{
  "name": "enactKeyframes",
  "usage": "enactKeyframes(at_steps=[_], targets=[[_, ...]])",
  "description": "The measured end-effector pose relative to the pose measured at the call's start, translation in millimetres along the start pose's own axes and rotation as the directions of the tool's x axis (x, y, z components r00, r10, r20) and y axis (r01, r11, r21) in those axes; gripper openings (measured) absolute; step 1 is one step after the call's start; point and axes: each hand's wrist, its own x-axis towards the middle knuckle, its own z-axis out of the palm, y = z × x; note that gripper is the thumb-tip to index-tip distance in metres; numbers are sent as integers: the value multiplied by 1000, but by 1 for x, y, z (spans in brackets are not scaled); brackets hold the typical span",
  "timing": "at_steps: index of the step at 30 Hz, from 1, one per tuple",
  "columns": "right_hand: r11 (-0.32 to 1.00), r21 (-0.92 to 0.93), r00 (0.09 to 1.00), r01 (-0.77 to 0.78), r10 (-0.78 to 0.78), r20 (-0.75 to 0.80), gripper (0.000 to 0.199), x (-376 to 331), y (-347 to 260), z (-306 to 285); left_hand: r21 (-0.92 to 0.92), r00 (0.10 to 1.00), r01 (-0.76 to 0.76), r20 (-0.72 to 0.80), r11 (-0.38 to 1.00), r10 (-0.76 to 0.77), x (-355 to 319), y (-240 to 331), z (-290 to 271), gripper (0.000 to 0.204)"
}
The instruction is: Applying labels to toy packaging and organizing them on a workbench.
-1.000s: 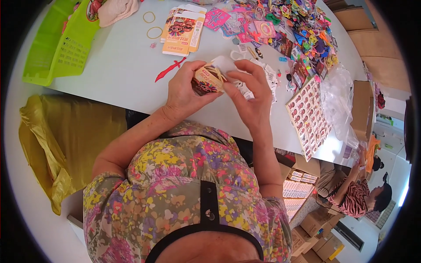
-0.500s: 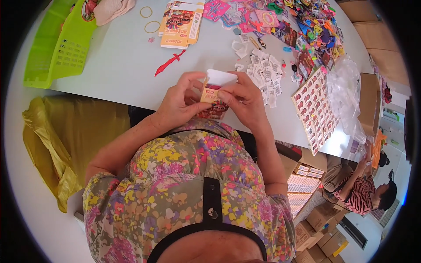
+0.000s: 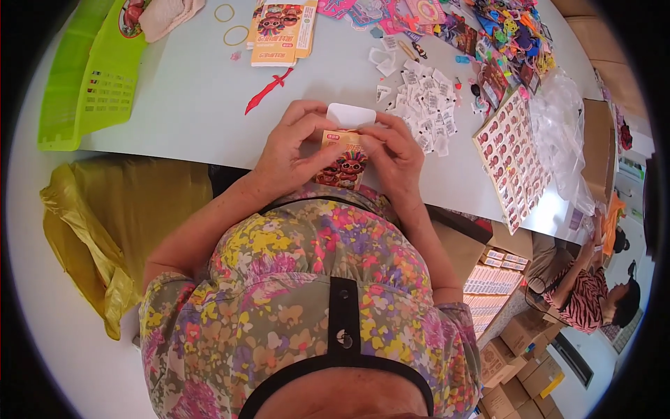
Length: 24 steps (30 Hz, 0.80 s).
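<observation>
A small orange printed cardboard box point(image 3: 340, 171) is held upright between my two hands at the table's near edge. Its white top flap point(image 3: 351, 114) stands up at the far side of the opening. My left hand point(image 3: 292, 148) grips the left side, with the thumb across the printed front. At the upper right corner, the fingers of my right hand point(image 3: 396, 152) are pinched on the rim. What is inside the box cannot be seen. Beyond my hands lies a red toy sword point(image 3: 269, 91), and past it a stack of flat printed boxes point(image 3: 278, 35).
Small white packets point(image 3: 429, 105) lie right of my hands, with a sticker sheet point(image 3: 513, 159) and clear plastic bag point(image 3: 562, 133) further right. Colourful trinkets point(image 3: 513, 35) fill the far right. A green basket point(image 3: 105, 84) stands left. Another person point(image 3: 593, 300) is at the right.
The box has turned so its printed front shows more squarely. My left thumb has moved up across that front, and the reddish-purple patch at the opening is mostly covered. The whole view has shifted slightly.
</observation>
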Motion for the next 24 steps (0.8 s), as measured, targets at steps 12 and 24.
enactKeyframes(at_steps=[12,24], targets=[[982,-44,950,-183,188,249,8,23,-32,-25,-283,984,176,67,943,-163,17,0,-9,7],[967,-201,925,-155,213,314,15,21,-36,-28,-383,979,203,88,901,-183,-2,-7,-18,15]])
